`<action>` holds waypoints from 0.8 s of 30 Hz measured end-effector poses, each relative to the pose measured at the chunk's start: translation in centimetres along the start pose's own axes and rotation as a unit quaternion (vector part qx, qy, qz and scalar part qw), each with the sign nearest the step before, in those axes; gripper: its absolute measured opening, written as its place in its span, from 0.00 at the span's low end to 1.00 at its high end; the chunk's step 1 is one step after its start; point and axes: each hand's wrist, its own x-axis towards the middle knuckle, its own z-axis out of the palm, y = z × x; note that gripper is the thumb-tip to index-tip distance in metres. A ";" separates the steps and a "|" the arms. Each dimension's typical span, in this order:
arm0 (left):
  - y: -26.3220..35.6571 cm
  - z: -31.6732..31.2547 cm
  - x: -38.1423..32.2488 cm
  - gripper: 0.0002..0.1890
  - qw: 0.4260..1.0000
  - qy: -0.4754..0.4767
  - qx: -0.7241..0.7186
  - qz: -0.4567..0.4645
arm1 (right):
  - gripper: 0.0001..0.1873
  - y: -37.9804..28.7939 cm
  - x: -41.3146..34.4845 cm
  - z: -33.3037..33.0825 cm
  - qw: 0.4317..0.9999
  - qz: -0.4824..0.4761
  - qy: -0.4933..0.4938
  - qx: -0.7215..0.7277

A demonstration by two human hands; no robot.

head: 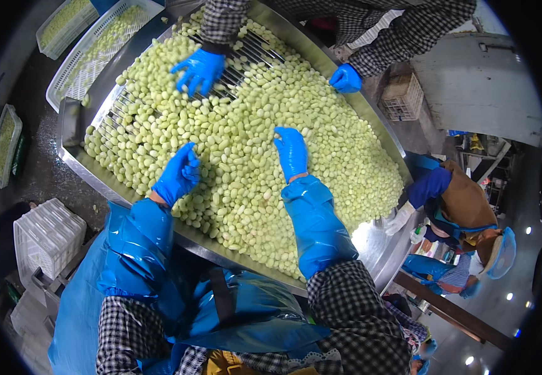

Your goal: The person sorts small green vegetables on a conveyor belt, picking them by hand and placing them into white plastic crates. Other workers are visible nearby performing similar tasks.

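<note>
A thick layer of pale green oval fruits [247,187] covers a metal sorting table with raised steel sides [111,185]. My left hand [177,173], in a blue glove, is over the fruits near the table's left side, its fingers partly curled. Whether anything lies inside them is hidden. Further right, my right hand [292,152], gloved likewise, has its fingers bent down at the fruits. A pale fruit shows by its fingertips, but I cannot tell if it is gripped. Blue plastic sleeves [315,225] cover both my forearms.
Across the table, another person's gloved hand [200,70] is over bare metal bars [252,51]; their other hand [346,78] rests at the rim. White crates of fruit [57,84] stand at upper left, stacked crates [48,234] at lower left. A person [468,197] works at right.
</note>
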 end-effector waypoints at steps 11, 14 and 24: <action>4.5 6.8 -2.5 0.17 0.941 0.103 0.004 0.322 | 0.07 1.5 0.7 0.9 0.959 0.062 -0.094 -0.259; 5.8 4.7 -3.9 0.14 0.950 0.033 0.002 0.311 | 0.08 -9.1 -3.7 1.1 0.970 0.157 -0.181 -0.041; 5.0 5.1 -4.6 0.17 0.945 0.010 0.015 0.327 | 0.10 -15.1 -13.0 5.6 0.948 -0.115 -0.279 -0.104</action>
